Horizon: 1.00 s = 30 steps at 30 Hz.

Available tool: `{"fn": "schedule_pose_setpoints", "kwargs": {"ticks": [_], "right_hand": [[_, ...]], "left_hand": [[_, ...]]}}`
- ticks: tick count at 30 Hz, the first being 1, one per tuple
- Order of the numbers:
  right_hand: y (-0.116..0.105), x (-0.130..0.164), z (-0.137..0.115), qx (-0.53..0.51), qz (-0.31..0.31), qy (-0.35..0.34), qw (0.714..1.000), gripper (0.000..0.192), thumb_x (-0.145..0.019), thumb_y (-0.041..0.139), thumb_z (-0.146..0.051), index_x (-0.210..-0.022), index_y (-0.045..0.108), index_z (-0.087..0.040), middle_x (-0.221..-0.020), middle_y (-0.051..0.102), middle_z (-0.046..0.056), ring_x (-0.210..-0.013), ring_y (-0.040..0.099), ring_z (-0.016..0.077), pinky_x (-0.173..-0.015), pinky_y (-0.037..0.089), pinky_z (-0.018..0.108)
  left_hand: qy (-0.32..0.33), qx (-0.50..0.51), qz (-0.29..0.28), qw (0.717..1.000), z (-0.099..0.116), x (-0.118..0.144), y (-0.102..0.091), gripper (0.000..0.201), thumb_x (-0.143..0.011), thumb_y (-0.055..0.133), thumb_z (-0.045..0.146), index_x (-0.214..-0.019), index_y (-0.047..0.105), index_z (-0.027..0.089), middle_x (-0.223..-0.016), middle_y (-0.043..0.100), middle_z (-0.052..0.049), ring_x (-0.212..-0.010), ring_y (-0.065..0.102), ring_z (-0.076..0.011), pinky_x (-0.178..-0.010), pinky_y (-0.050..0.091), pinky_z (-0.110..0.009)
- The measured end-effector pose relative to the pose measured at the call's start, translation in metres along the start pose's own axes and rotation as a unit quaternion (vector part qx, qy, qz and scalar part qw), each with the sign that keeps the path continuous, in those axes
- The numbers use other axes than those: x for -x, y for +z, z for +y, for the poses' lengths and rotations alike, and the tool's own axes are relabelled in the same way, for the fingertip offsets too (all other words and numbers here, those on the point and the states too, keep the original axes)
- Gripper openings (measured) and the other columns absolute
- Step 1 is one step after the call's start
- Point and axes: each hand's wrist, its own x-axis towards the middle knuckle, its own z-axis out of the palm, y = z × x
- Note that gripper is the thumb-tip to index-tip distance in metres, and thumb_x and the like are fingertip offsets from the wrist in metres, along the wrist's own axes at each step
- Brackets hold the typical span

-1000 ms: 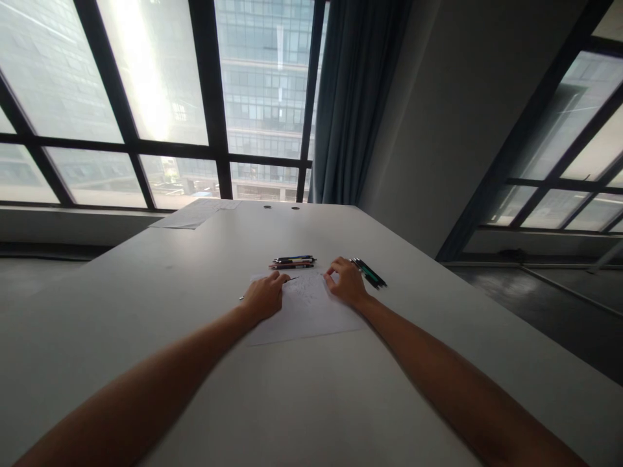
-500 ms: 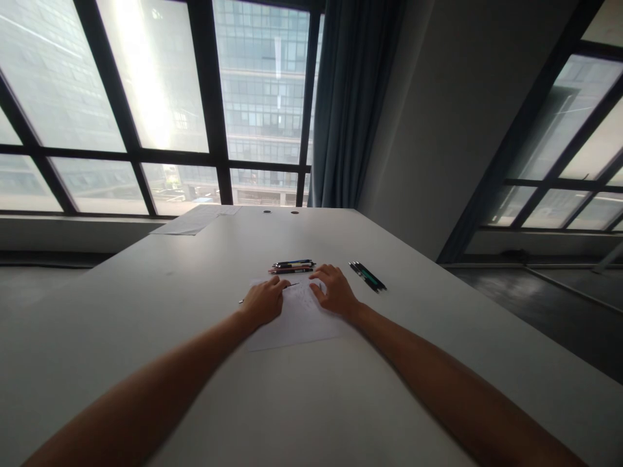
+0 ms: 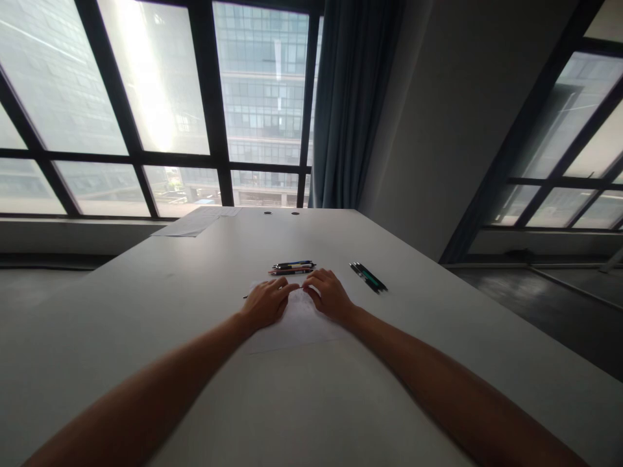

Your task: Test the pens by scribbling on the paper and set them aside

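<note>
Resting side by side on a white sheet of paper [image 3: 296, 324], both hands sit near the middle of the long pale grey bench [image 3: 146, 285]. The left hand [image 3: 265, 303] is loosely curled, its fingers [image 3: 287, 287] bent round a thin dark pen [image 3: 246, 296] whose rear end pokes out to the left of the knuckles; the tip is hidden between the two hands. The right hand [image 3: 329, 295] lies just beside it, fingers [image 3: 314, 280] curled down onto the paper, and the fingertips of the two hands nearly meet; whether the right hand also pinches the pen cannot be told. The sheet lies flat, its near edge showing between the forearms, faint printed marks on it too small to read.

Just beyond the hands, a small bundle of coloured pens [image 3: 293, 266] lies crosswise on the bench, close to the paper's far edge. To the right, well apart from the hands, a pair of dark green pens [image 3: 368, 277] lies at a slant. At the far left corner of the bench rest several loose white sheets [image 3: 195, 220], and two small dark round holes [image 3: 281, 213] sit near the far edge. Behind stand tall black-framed windows [image 3: 214, 117] and a grey-blue curtain [image 3: 350, 97].
</note>
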Motion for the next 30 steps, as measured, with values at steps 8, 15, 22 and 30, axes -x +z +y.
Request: {"fn": "schedule_pose_setpoints", "kwargs": {"ticks": [8, 15, 22, 30], "right_hand": [[-0.012, 0.002, 0.028, 0.087, 0.037, 0.131, 0.987, 0.009, -0.074, 0.058, -0.011, -0.077, 0.057, -0.019, -0.097, 0.060, 0.007, -0.093, 0.052, 0.0222, -0.082, 0.036, 0.035], [-0.009, 0.004, 0.023, 0.097, -0.010, 0.140, 0.985, 0.007, -0.066, 0.060, -0.012, -0.068, 0.057, -0.018, -0.095, 0.060, 0.008, -0.091, 0.053, 0.0226, -0.080, 0.036, 0.036], [-0.006, 0.004, 0.014, 0.114, -0.056, 0.126, 0.984, 0.006, -0.064, 0.063, -0.013, -0.064, 0.059, -0.018, -0.093, 0.061, 0.008, -0.091, 0.052, 0.0232, -0.079, 0.035, 0.037], [-0.008, 0.002, 0.020, 0.126, 0.014, 0.144, 0.981, 0.006, -0.073, 0.055, -0.013, -0.071, 0.059, -0.018, -0.086, 0.062, 0.007, -0.087, 0.052, 0.0224, -0.077, 0.033, 0.036]], "left_hand": [[-0.069, -0.008, 0.045, 0.997, -0.001, 0.000, -0.003, 0.036, -0.094, 0.038, 0.017, -0.125, 0.056, 0.023, -0.111, 0.063, -0.008, -0.105, 0.061, -0.0224, -0.084, 0.054, -0.036], [-0.033, 0.010, 0.070, 0.997, 0.001, -0.001, -0.002, 0.030, -0.095, 0.039, 0.019, -0.119, 0.057, 0.019, -0.109, 0.065, -0.009, -0.110, 0.058, -0.0240, -0.093, 0.050, -0.040], [-0.020, 0.009, 0.052, 0.998, 0.001, -0.001, -0.003, 0.040, -0.086, 0.045, 0.011, -0.122, 0.059, 0.020, -0.112, 0.063, -0.010, -0.112, 0.054, -0.0257, -0.094, 0.046, -0.042], [0.019, -0.051, 0.013, 0.998, -0.003, -0.001, -0.006, 0.059, -0.079, 0.047, 0.001, -0.132, 0.056, 0.025, -0.121, 0.061, -0.010, -0.116, 0.051, -0.0259, -0.098, 0.040, -0.045]]}}
